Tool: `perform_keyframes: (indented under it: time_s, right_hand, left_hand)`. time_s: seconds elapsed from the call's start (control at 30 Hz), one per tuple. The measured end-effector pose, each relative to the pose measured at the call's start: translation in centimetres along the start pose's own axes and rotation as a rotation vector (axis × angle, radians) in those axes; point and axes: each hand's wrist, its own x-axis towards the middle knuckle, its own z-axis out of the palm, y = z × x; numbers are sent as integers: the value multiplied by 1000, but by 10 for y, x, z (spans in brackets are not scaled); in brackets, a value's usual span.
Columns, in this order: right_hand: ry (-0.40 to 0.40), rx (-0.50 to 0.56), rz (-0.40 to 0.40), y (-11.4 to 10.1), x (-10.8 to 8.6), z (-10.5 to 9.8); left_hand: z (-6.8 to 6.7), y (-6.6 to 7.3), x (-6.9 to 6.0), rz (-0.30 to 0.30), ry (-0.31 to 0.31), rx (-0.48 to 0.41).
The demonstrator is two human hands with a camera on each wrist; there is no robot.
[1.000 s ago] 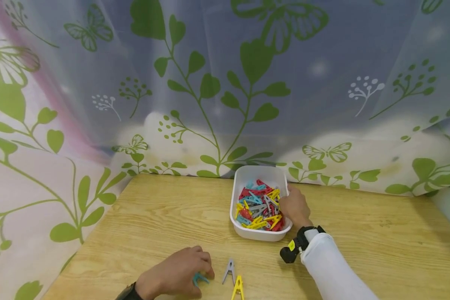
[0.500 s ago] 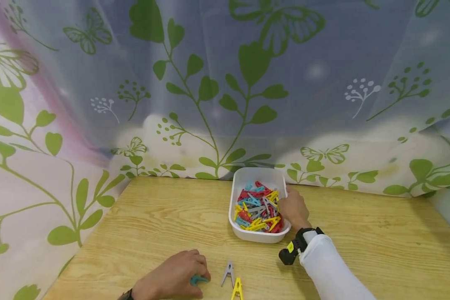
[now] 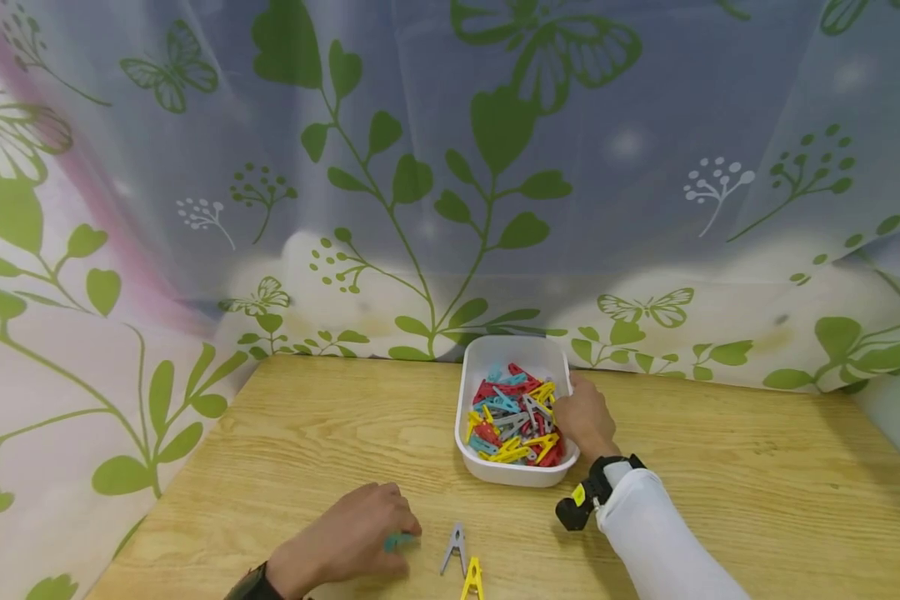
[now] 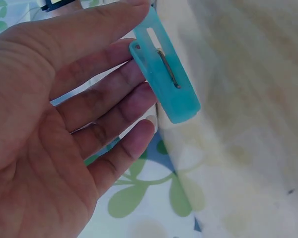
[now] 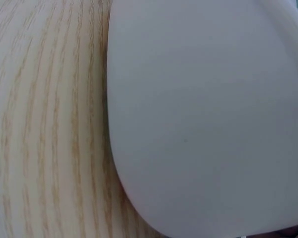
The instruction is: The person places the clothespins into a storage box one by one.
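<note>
My left hand (image 3: 356, 533) pinches a turquoise clothespin (image 3: 399, 542) between thumb and fingers, near the front of the table. Its metal spring shows close up in the left wrist view, where the clothespin (image 4: 171, 74) sits at the fingertips and the palm is bare. To its right lie a grey clothespin (image 3: 456, 546) and a yellow clothespin (image 3: 474, 577), close together. My right hand (image 3: 587, 415) holds the right rim of a white plastic tub (image 3: 521, 475); some of its fingers are hidden. The tub's smooth wall (image 5: 203, 119) fills most of the right wrist view.
Inside the tub is a heap of red, yellow, grey and turquoise clothespins (image 3: 513, 417). Light wooden tabletop (image 3: 330, 417) surrounds it. A curtain (image 3: 390, 208) printed with green leaves and butterflies hangs along the back edge and left side.
The turquoise clothespin, whose legs stood spread before, now looks narrower in the left hand, which has risen slightly. My right hand keeps its hold on the tub.
</note>
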Motion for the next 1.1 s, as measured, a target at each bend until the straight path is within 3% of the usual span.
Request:
perform_keyframes:
  time_s: [0.2,0.47,0.63,0.77,0.93,1.1]
  right_hand:
    - [0,-1,-2,0,0,0]
    - [2,10,-15,2,1,-1]
    - [11,4,-30,3,1,0]
    - [14,-6,-28,3,1,1]
    - [11,-1,-25,2,2,3]
    - [13,-5,-20,2,2,3]
  left_hand:
    - [-18,-2,12,56,85,79]
    - [-44,-1,60,138,294,154]
    - [-55,3,87,181,314,213]
    - [-63,4,103,177,305,220]
    - [-69,4,117,155,299,201]
    - [-70,4,127,137,346,217]
